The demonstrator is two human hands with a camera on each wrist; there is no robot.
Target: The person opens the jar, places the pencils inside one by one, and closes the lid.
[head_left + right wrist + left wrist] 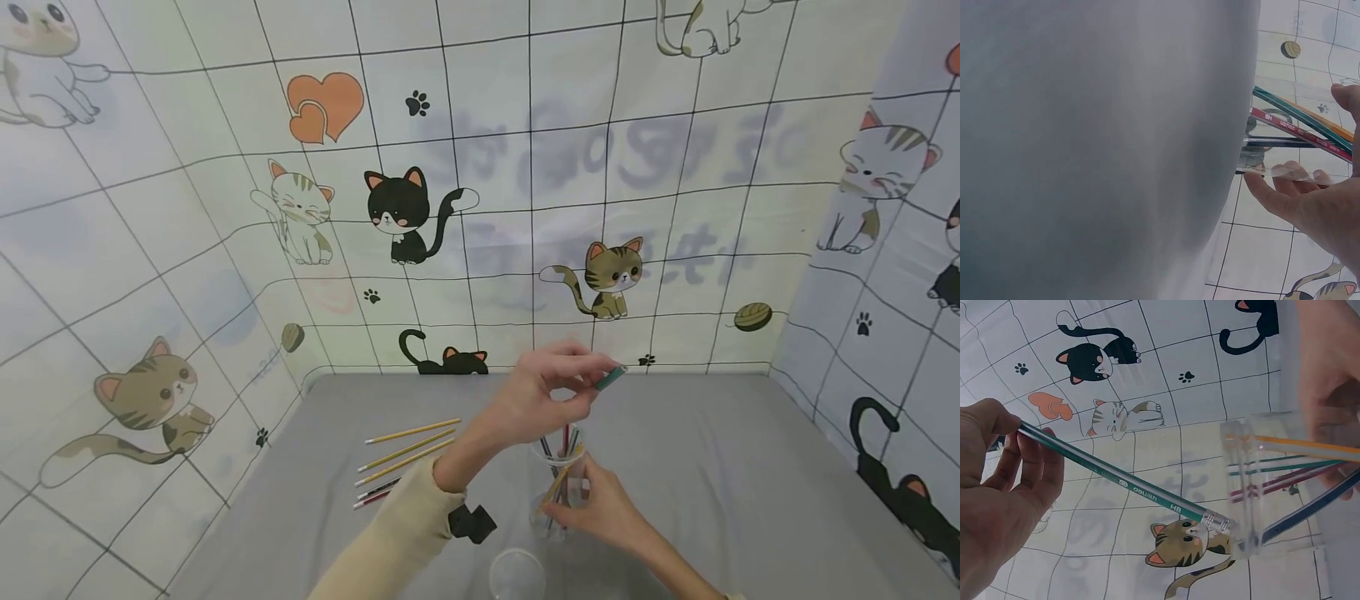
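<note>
My left hand is raised above the cup and pinches a green-and-silver striped pencil near one end. In the left wrist view, the pencil slants down with its metal ferrule end right at the rim of a clear plastic cup. Low on the table, my right hand grips that cup around its side. Inside the cup stand several pencils, among them a yellow pencil, a red pencil and a dark pencil. The right wrist view is mostly covered by grey cloth.
Left of the cup, several pencils lie in a row on the grey cloth, with yellow pencils at the back and a red pencil in front. A clear round container stands at the near edge. Cat-printed cloth walls surround the table.
</note>
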